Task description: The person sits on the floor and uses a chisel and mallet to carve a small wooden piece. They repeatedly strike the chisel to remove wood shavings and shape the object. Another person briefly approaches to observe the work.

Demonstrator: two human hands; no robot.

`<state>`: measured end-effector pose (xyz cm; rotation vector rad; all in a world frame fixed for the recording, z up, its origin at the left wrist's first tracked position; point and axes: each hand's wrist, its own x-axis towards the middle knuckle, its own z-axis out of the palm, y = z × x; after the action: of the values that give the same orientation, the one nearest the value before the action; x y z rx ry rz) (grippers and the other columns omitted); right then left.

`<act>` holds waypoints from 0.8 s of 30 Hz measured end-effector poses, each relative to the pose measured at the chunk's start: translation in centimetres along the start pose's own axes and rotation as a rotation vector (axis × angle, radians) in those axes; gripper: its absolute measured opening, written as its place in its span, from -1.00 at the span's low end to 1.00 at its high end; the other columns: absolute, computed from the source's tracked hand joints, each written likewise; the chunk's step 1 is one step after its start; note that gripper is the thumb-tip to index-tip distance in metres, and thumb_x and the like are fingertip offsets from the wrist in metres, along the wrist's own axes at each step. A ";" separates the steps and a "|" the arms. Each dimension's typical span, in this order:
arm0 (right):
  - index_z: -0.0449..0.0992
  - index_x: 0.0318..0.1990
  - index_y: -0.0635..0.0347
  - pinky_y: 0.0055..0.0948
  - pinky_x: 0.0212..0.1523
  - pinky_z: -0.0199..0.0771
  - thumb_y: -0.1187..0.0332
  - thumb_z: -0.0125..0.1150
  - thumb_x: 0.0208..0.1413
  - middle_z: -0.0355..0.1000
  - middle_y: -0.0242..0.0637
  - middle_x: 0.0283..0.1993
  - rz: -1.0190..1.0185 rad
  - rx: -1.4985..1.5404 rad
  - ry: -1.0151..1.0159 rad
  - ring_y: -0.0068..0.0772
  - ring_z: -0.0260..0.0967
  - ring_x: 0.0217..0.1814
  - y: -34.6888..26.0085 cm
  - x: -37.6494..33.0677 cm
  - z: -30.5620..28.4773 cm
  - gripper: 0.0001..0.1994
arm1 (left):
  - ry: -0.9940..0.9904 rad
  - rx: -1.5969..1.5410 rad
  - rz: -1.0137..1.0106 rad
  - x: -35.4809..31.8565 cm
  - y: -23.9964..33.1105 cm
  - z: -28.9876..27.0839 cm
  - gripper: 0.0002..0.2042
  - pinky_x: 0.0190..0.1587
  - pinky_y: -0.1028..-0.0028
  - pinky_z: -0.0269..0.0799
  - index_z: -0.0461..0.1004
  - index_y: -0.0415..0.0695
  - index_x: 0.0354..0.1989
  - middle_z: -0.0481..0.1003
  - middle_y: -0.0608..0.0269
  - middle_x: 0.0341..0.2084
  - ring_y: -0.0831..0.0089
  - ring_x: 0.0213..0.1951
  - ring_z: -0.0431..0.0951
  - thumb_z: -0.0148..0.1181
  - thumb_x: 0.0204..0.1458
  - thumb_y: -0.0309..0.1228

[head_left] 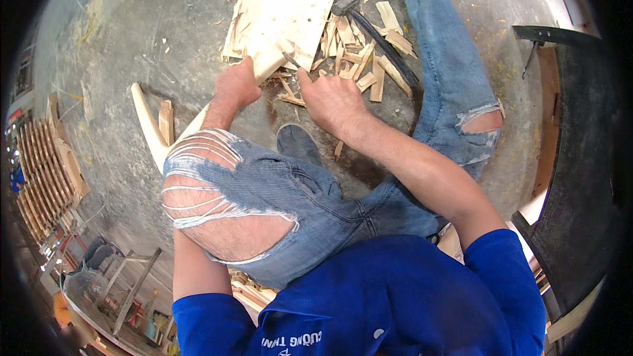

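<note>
My left hand [241, 86] is closed around a pale, smoothed wooden piece [267, 62], pressing its end onto a flat wooden block [283, 10] on the floor. The piece runs back beneath my left forearm toward my knee, and a curved wooden arm [150, 122] joined to it bends up at the left. In my closed right hand [333, 100] is a chisel [291, 60], its narrow dark blade against the end of the wood. My fingers hide its handle. Right of the block lies a hammer [386, 49] with a black handle.
Wood chips and split offcuts [359, 56] lie thickly around the block. My outstretched right leg [455, 66] bounds the work area on the right, beyond which stands a large black panel [580, 158]. At far left are stacked slatted wooden parts [49, 171] and a metal frame [135, 290].
</note>
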<state>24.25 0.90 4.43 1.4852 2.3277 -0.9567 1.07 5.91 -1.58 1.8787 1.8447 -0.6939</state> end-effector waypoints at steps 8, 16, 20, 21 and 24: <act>0.24 0.39 0.31 -0.14 -0.28 0.71 0.56 0.07 0.26 0.59 -0.08 -0.34 0.013 -0.014 0.039 -0.19 0.66 -0.22 0.6 0.1 1.1 -0.47 | -0.021 0.028 -0.006 -0.2 0.5 -0.6 -0.53 0.06 0.06 0.59 0.42 -0.19 0.14 0.66 -0.13 -0.08 -0.03 0.02 0.67 0.26 0.00 -0.43; 0.24 0.41 0.30 -0.09 -0.26 0.71 0.52 0.07 0.28 0.59 -0.10 -0.33 -0.007 -0.049 0.016 -0.15 0.67 -0.21 0.9 -0.2 0.9 -0.47 | -0.012 0.005 -0.019 0.2 0.3 0.1 -0.47 0.06 0.04 0.58 0.38 -0.20 0.19 0.65 -0.18 -0.10 -0.09 0.01 0.66 0.25 -0.04 -0.46; 0.25 0.39 0.33 -0.10 -0.27 0.72 0.50 0.09 0.27 0.59 -0.10 -0.34 -0.013 -0.048 0.048 -0.17 0.68 -0.21 1.1 0.0 1.4 -0.47 | -0.034 0.033 -0.023 -0.1 0.7 -0.3 -0.52 0.08 0.09 0.60 0.41 -0.19 0.17 0.66 -0.12 -0.06 0.01 0.04 0.67 0.27 0.02 -0.43; 0.26 0.39 0.34 -0.11 -0.27 0.72 0.50 0.09 0.26 0.59 -0.11 -0.35 -0.013 -0.057 0.053 -0.17 0.68 -0.21 1.0 0.0 1.5 -0.47 | -0.024 0.037 -0.017 -0.1 0.6 -0.3 -0.51 0.08 0.09 0.60 0.41 -0.19 0.18 0.66 -0.11 -0.06 0.00 0.04 0.67 0.27 0.02 -0.43; 0.28 0.35 0.35 -0.13 -0.32 0.71 0.51 0.08 0.25 0.58 -0.15 -0.43 -0.061 -0.023 0.178 -0.16 0.68 -0.27 1.7 1.7 2.5 -0.50 | -0.023 0.051 -0.014 0.0 0.5 -0.5 -0.50 0.08 0.09 0.60 0.40 -0.20 0.19 0.65 -0.12 -0.05 -0.01 0.04 0.67 0.27 0.02 -0.42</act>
<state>24.53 1.06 1.02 1.5573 2.5121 -0.8399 1.61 6.23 -1.20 1.8829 1.8438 -0.7715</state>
